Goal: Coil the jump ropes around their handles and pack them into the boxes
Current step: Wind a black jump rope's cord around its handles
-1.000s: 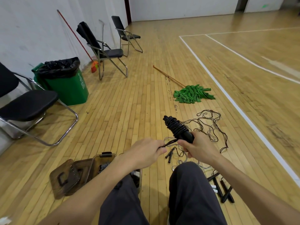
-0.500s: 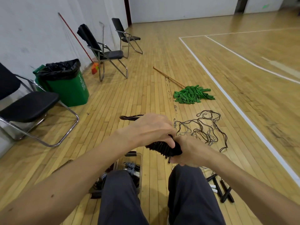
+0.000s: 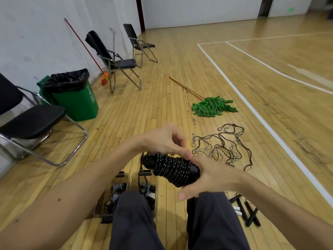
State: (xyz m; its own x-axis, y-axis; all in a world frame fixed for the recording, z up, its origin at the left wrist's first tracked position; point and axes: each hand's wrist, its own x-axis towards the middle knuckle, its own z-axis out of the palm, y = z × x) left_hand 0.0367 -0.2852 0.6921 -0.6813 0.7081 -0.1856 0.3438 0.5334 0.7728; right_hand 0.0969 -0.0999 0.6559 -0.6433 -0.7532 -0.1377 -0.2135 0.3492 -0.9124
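A black jump rope bundle (image 3: 173, 168), rope wound tightly round its handles, lies across the middle of the view above my knees. My right hand (image 3: 210, 177) grips the bundle's right end from below and behind. My left hand (image 3: 164, 141) sits on top of the bundle with curled fingers pinching the rope where it meets the coil. Below, two clear plastic boxes (image 3: 134, 177) stand on the floor by my left leg, with coiled ropes inside. A tangle of loose ropes (image 3: 225, 147) lies on the floor to the right. Black handles (image 3: 246, 212) lie beside my right leg.
A green mop (image 3: 212, 107) lies on the wooden floor ahead. A green bin (image 3: 75, 98) with a black bag stands at the left wall. Folding chairs stand at the left (image 3: 30, 123) and further back (image 3: 117, 64). My knees (image 3: 133, 213) fill the bottom.
The bundle swung from upright to lying across. My left hand came from the left, drew the rope end over the coil and now pinches it on top.
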